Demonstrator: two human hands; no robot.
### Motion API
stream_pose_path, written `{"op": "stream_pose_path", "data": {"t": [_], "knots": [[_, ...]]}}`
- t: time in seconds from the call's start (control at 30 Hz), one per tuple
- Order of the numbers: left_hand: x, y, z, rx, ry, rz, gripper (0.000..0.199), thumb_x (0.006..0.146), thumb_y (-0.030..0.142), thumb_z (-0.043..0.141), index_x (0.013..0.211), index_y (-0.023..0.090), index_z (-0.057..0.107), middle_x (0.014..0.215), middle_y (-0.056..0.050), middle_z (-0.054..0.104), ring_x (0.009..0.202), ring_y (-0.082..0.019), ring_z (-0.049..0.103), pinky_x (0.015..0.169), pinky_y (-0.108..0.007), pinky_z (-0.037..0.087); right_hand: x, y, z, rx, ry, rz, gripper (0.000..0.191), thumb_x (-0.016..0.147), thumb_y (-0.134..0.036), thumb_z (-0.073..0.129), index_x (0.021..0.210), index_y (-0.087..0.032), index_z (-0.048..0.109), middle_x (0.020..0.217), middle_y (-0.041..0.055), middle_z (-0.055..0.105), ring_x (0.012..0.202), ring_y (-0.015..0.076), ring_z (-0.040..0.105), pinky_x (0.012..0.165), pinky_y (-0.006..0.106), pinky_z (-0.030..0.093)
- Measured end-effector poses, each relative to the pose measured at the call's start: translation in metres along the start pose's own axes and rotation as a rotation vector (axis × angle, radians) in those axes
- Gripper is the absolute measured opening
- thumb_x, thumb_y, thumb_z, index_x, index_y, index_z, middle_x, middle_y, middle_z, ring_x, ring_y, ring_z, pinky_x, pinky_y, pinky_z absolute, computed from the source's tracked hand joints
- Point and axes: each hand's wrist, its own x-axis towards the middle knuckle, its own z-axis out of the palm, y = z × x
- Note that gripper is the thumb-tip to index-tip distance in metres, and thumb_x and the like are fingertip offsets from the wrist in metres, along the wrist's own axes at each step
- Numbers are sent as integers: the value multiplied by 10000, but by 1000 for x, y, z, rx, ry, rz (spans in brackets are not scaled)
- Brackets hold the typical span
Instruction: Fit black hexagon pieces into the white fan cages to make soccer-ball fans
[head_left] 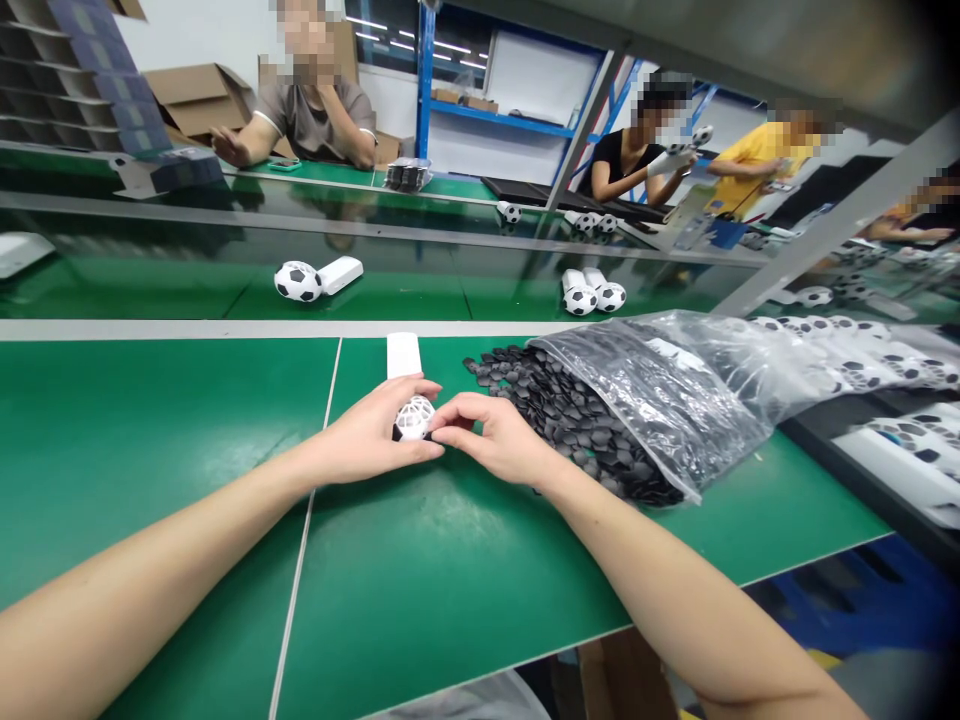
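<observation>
A white football-shaped gadget (414, 414) with a flat white handle (403, 356) lies on the green worktop. Its handle points away from me. My left hand (361, 428) wraps round the ball from the left, thumb on the near side. Against the ball's right side, my right hand (499, 437) pinches a small black piece (430, 435) between thumb and forefinger. White lattice shows over the top of the ball, with a black patch low on its left. Just right of my right hand, many small black pieces (585, 430) spill from a clear plastic bag (660, 385).
Beyond a pale rail (187, 329), a finished-looking football gadget (298, 281) and a pair of others (580, 298) lie on the green conveyor. A dark tray (825, 430) with more gadgets stands at right. Several people sit or stand across the line.
</observation>
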Motion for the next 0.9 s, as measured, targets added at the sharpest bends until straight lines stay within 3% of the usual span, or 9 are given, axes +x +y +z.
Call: {"op": "stream_pose_path", "data": {"t": [0.3,0.57,0.9], "knots": [[0,0,2,-33,-6,-24,493,753,394,555,1193,209,433,1285,-78,441,1217,-248,382,1026,-402,309,2,2,9,99,72,77,4,753,-163,603,750,-163,606,760,-6,601,719,113,540,705,253,434],[1,-1,3,-81,-11,-65,497,753,384,530,1203,201,426,1331,-84,401,1284,-262,283,1062,-429,236,4,10,11,252,71,160,96,738,-235,620,736,-161,559,707,-25,562,651,100,516,643,241,426],[3,10,5,-172,25,-119,357,693,234,538,1042,192,475,1099,-50,542,1019,-237,500,885,-393,394,7,13,11,360,-4,293,188,681,-264,653,708,-162,497,662,-40,523,579,84,475,578,228,390]]}}
